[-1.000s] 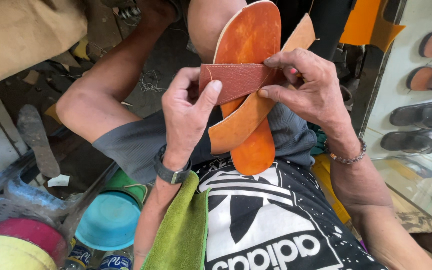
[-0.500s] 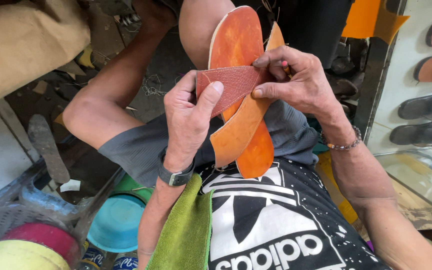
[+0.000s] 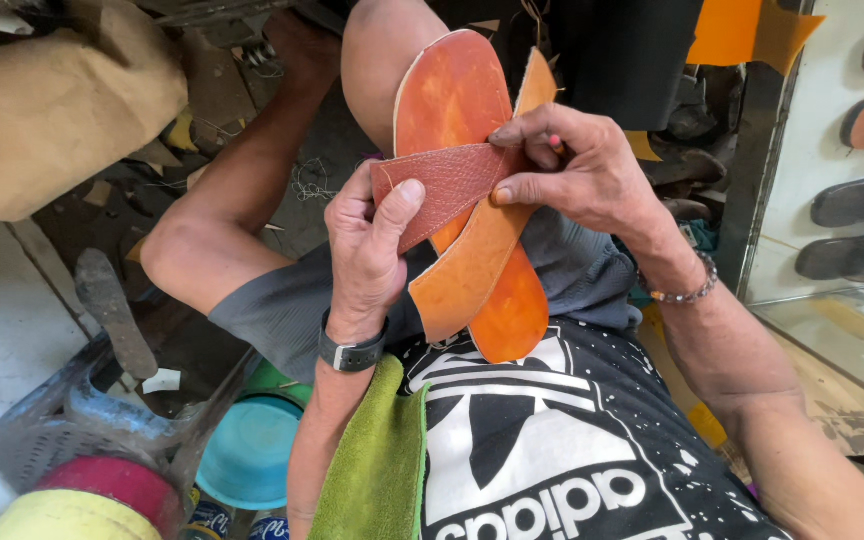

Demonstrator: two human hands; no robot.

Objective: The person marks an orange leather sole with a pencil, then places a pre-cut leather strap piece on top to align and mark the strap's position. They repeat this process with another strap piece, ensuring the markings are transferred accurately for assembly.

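I hold an orange leather sandal sole (image 3: 457, 95) upright over my lap. A second, lighter orange sole-shaped strip (image 3: 477, 265) crosses it diagonally. A reddish-brown leather strap (image 3: 447, 180) lies across both. My left hand (image 3: 367, 250) grips the strap's left end and the sole's edge, thumb pressed on the strap. My right hand (image 3: 577, 175) pinches the strap's right end against the sole's right edge, fingers closed.
A green cloth (image 3: 377, 470) drapes over my left forearm. Below left are a teal bowl (image 3: 247, 450), a red and a yellow lid, and a metal shoe last (image 3: 112, 310). A tan sack (image 3: 52, 105) sits upper left. Sandals line a glass case (image 3: 852, 220) at right.
The soles and both hands sit slightly higher and more to the right in view. The strap stays pinned across the soles in the same grip.
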